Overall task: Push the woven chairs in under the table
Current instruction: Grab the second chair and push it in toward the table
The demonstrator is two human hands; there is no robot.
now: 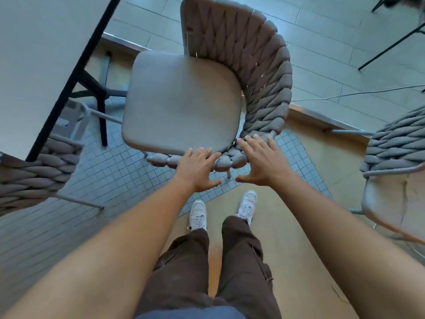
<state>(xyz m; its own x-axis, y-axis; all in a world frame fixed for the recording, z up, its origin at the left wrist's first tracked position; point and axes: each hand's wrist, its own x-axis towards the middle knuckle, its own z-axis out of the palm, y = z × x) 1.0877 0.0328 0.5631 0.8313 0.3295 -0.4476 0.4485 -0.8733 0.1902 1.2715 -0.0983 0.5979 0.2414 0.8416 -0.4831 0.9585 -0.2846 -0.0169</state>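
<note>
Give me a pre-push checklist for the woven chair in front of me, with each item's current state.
1. Left hand on the grey rope-woven chair: ok, fingers rest on its woven arm.
2. Right hand on the same arm: ok, open palm, not gripping.
3. Seat aimed at the pale table with black edge: not ok, chair sits angled.
4. Seat under the tabletop: not ok, fully outside.
5. Dark table leg clear of the path: cannot tell.
6. Neighbouring woven chair at left clear: ok, apart.
</note>
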